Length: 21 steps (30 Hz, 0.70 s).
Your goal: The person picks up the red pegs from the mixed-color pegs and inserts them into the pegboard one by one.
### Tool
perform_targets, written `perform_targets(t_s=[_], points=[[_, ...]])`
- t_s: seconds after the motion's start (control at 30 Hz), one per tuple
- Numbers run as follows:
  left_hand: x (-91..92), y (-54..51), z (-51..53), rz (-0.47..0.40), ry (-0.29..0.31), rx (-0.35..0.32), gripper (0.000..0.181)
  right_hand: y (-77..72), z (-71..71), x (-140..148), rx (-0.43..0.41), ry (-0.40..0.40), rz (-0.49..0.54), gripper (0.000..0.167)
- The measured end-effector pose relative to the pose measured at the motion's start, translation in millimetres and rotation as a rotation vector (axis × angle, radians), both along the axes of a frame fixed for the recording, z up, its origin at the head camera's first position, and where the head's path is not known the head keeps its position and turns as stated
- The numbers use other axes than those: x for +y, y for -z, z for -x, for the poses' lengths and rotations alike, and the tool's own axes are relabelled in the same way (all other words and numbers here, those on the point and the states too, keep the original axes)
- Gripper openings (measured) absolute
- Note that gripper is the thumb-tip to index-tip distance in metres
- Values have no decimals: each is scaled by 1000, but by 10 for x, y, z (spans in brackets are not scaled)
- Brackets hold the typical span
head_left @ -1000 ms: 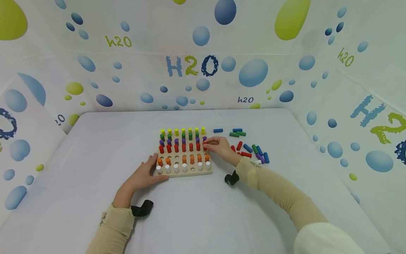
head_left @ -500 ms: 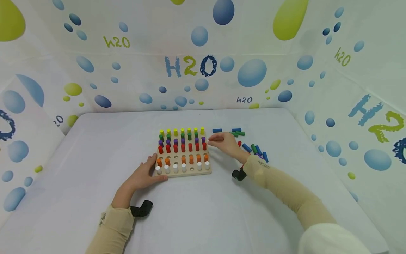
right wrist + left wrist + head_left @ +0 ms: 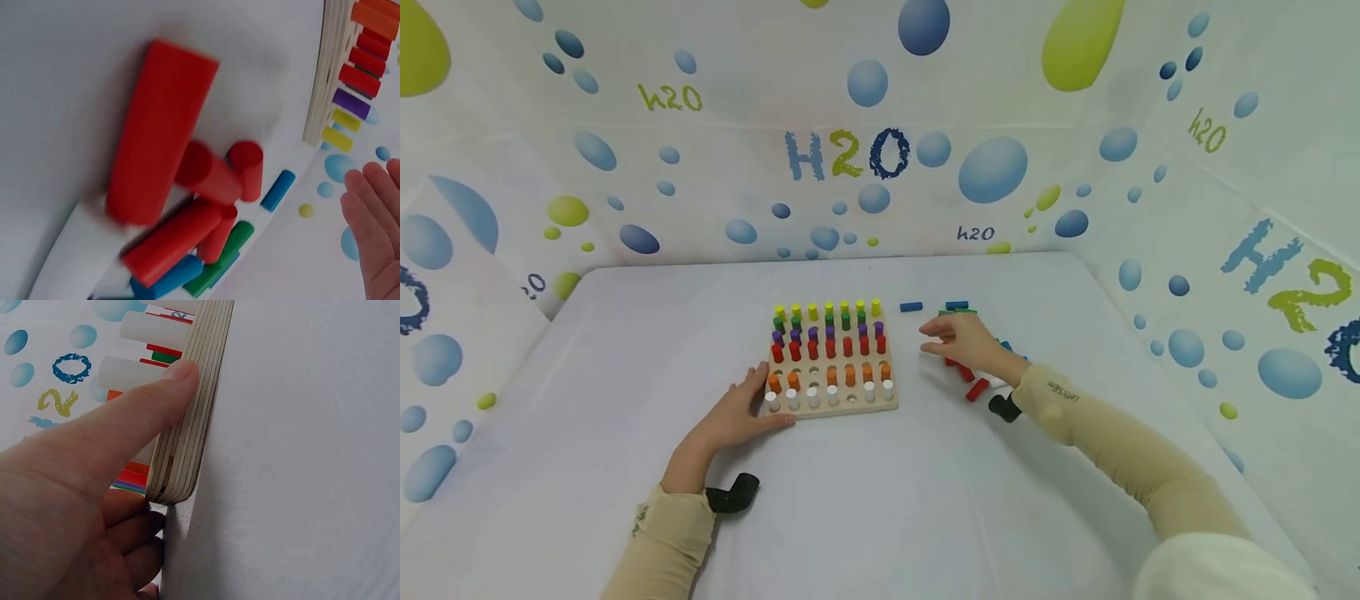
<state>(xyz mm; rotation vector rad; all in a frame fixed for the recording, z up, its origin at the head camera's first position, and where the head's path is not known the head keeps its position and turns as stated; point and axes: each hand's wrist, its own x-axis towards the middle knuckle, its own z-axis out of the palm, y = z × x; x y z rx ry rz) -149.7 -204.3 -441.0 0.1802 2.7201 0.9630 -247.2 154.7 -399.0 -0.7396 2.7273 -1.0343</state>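
Clock is read around the pegboard (image 3: 865,407), head view, 12 toward the back wall (image 3: 722,183). Pegboard lies mid-table, upright coloured pegs in rows, a few holes open. Our left hand (image 3: 735,417) grips its corner at 8. Our right hand (image 3: 967,343) is at 3, released, fingers extended, thumb apart. It hangs over the loose pegs (image 3: 964,373) and blocks our sight of part of the pile; can't tell whether it touches any. In plain sight: a red peg (image 3: 977,390) just past 3, a blue peg (image 3: 912,307) at 2. A black wrist unit (image 3: 1003,407) sits near that red peg.

Table (image 3: 850,517) is white and smooth; the walls carry blue and lime drops plus H2O lettering.

Left wrist view adds the board's layered edge, our thumb (image 3: 181,375) pressed on it, the other fingers bent past the corner. Right wrist view gets us the pile up close, nearest red peg blurred, our straight fingers off at 4 of that frame.
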Motion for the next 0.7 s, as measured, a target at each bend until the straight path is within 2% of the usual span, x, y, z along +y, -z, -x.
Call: perform_targets(t_s=[0.17, 0.5, 0.7], points=[[-7, 7, 1, 2, 6, 10, 107, -33, 1, 133, 10, -26, -63, 37], [0, 22, 4, 0, 11, 10, 107, 15, 25, 357, 5, -48, -195, 33], [-6, 12, 4, 1, 7, 12, 106, 7, 36, 442, 44, -143, -292, 27]])
